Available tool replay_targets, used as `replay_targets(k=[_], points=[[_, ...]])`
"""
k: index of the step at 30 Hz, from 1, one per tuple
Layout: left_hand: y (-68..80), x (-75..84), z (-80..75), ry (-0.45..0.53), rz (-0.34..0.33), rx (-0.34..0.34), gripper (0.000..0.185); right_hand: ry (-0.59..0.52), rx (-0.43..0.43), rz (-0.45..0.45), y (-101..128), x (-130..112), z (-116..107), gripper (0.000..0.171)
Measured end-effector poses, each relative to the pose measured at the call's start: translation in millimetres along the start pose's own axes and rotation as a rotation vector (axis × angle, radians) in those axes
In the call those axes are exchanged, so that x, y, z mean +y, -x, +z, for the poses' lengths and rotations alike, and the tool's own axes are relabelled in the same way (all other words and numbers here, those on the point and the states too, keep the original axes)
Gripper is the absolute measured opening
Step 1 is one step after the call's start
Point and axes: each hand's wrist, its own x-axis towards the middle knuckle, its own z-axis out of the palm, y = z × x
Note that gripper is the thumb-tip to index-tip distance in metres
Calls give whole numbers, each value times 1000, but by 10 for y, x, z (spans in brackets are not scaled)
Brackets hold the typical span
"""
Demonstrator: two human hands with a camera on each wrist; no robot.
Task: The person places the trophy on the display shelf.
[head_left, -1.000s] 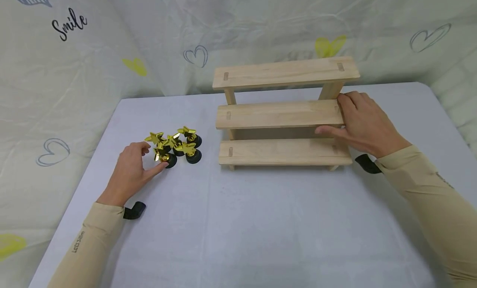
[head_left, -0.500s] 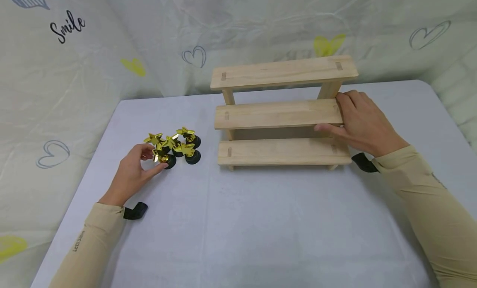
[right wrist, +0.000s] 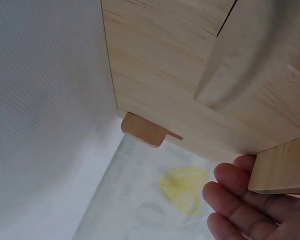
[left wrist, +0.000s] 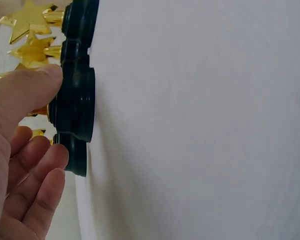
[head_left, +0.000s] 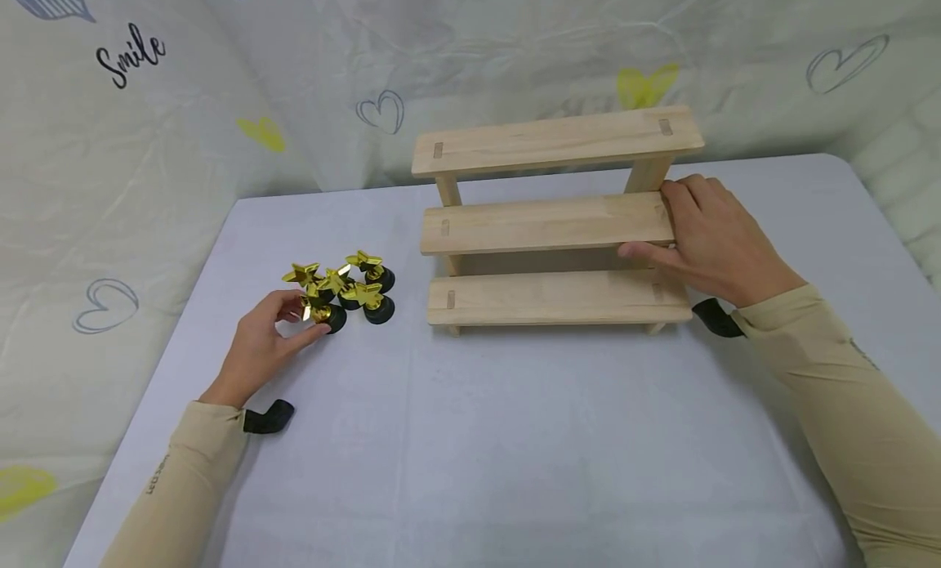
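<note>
Several gold star trophies (head_left: 365, 294) with round black bases stand bunched on the left of the table. My left hand (head_left: 260, 339) holds the nearest trophy (head_left: 336, 319), thumb on the front of its base (left wrist: 77, 105) and fingers curled round the far side, partly hidden behind it. On the right, a three-tier wooden display stand (head_left: 544, 225) stands upright. My right hand (head_left: 713, 241) grips the right end of its middle board, thumb in front and fingers behind. In the right wrist view, the fingertips (right wrist: 230, 185) lie by the board's end (right wrist: 280, 170).
A white cloth covers the table (head_left: 470, 437). Behind and at the sides hangs a pale curtain (head_left: 500, 53) printed with hearts and words. The stand's top board (head_left: 559, 143) is near the back edge; its lowest board (head_left: 551, 298) faces the front.
My left fingers have moved down and closed in round the nearest trophy. The right hand keeps its grip on the stand. The view has shifted slightly.
</note>
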Motion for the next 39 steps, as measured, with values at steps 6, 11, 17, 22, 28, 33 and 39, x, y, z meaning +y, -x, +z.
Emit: replay_targets(k=[6, 11, 17, 22, 28, 33, 39], points=[[5, -12, 38, 13, -2, -8, 53, -3, 15, -10, 6, -2, 10, 114], [-1, -10, 40, 40, -29, -9, 48, -5, 20, -13, 8, -9, 8, 113], [23, -33, 34, 65, -78, -18, 46, -20, -4, 23, 18, -18, -2, 97], [28, -61, 56, 63, -85, -20, 43, -22, -11, 34, 21, -14, -4, 107], [23, -50, 67, 101, -134, -44, 45, -16, 1, 38, 25, -19, 6, 123], [15, -51, 79, 120, -139, -48, 44, -17, 4, 37, 23, -25, 6, 125], [18, -36, 78, 126, -161, -64, 46, -24, -6, 38, 23, -3, 9, 111]])
